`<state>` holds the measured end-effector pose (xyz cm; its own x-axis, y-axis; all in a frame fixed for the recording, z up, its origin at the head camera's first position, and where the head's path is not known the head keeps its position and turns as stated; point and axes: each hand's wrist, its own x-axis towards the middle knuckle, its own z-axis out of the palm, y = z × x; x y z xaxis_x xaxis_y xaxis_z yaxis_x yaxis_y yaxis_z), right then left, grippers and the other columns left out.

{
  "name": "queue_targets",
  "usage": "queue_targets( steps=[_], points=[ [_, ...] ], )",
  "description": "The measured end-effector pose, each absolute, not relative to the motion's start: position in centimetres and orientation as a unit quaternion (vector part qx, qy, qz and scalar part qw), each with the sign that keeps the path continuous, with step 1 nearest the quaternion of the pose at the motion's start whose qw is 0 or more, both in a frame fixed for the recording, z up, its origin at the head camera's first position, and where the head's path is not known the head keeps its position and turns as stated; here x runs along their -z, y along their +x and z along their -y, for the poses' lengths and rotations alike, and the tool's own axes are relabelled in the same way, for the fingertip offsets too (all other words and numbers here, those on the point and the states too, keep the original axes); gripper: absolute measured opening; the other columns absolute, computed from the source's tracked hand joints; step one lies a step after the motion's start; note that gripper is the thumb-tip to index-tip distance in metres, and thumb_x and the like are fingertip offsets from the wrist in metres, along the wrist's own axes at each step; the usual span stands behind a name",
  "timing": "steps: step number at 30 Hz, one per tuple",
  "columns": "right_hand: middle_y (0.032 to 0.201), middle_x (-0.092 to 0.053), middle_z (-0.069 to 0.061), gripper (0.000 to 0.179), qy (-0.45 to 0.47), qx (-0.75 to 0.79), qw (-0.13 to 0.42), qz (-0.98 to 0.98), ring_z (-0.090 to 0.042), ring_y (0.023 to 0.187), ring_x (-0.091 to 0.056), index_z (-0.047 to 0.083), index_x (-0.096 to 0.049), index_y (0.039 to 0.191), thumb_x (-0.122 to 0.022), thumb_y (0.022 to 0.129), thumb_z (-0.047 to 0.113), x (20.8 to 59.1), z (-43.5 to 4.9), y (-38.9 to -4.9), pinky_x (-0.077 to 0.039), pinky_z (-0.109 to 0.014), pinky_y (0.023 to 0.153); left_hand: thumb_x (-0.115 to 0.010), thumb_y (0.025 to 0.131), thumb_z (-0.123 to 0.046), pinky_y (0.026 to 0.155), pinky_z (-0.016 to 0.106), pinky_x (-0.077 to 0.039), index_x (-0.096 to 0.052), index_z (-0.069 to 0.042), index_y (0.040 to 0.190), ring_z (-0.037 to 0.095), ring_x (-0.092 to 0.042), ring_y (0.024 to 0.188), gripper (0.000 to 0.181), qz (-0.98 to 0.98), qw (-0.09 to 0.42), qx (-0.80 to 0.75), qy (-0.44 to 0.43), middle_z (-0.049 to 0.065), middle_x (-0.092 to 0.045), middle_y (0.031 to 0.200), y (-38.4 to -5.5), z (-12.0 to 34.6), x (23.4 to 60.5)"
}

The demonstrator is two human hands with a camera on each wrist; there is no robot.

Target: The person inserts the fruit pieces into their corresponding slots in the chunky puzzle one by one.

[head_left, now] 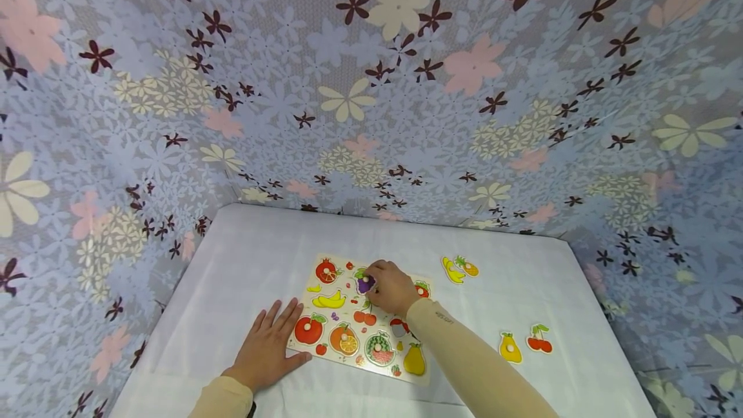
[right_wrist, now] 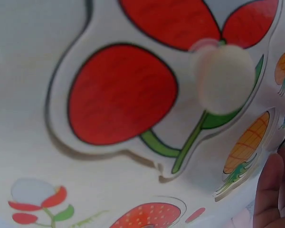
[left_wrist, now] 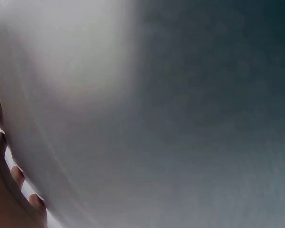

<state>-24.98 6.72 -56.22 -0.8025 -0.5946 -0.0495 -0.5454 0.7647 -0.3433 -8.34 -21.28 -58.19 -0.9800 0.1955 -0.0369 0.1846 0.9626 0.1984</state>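
- Okay, right grip (head_left: 393,289): I have its fingers curled round the grape piece (head_left: 364,284), up in the far middle part of the fruit board (head_left: 355,366).
- Grape piece is purple with green on top and a pale knob; I can't tell whether it's seated or lifted.
- Left grip (head_left: 268,348): fingers spread and straight, palm down on the white worktop (head_left: 249,237), thumb and fingertips at the board's left edge. Can't tell how hard it presses. My left wrist view is mostly grey blur, a bit of hand at its edge.
- On the board, near side, left to right, I get apple (head_left: 309,328) and orange (head_left: 342,339), both knobbed, then knobbed watermelon (head_left: 380,349), then pear picture (head_left: 415,361).
- Banana picture (head_left: 329,300) sits above the apple, pomegranate (head_left: 327,271) at the far left corner.
- Right wrist view: a big knobbed red-fruit piece (right_wrist: 121,95) close to the lens, pineapple picture (right_wrist: 247,145) just beside my fingers.
- Loose on the worktop, right of the board: banana piece (head_left: 451,271) and pineapple piece (head_left: 467,268) close together at the far side; pear piece (head_left: 510,348) and cherry piece (head_left: 540,343) nearer, past the right sleeve (head_left: 476,360).
- Floral backdrop (head_left: 360,166) behind.
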Motion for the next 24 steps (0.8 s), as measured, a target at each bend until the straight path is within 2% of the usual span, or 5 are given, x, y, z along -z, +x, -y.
queue_targets(
  steps=[14,24],
  points=[
    [0.122,-0.06,-0.003,0.033,-0.277,0.163,0.059,-0.945,-0.021,0.108,-0.057,0.018,-0.071,0.119,-0.074,0.09,0.034,55.81,-6.23,-24.51,-0.057,-0.04,0.084,-0.058,0.083,-0.075,0.118,0.057,-0.012,-0.031,-0.014,0.158,0.036,-0.019,0.148,0.101,-0.988,0.045,-0.116,0.092,0.003,-0.026,0.163,-8.47,21.27,57.87],
    [0.117,-0.06,-0.004,0.029,-0.264,0.157,0.055,-0.95,-0.021,0.104,-0.057,0.016,-0.072,0.113,-0.076,0.089,0.032,55.97,-5.76,-24.34,-0.055,-0.037,0.087,-0.062,0.081,-0.073,0.117,0.058,-0.016,-0.032,-0.015,0.157,0.035,-0.022,0.148,0.1,-0.989,0.036,-0.109,0.093,0.002,-0.026,0.163,-8.54,21.31,58.05]
  ],
)
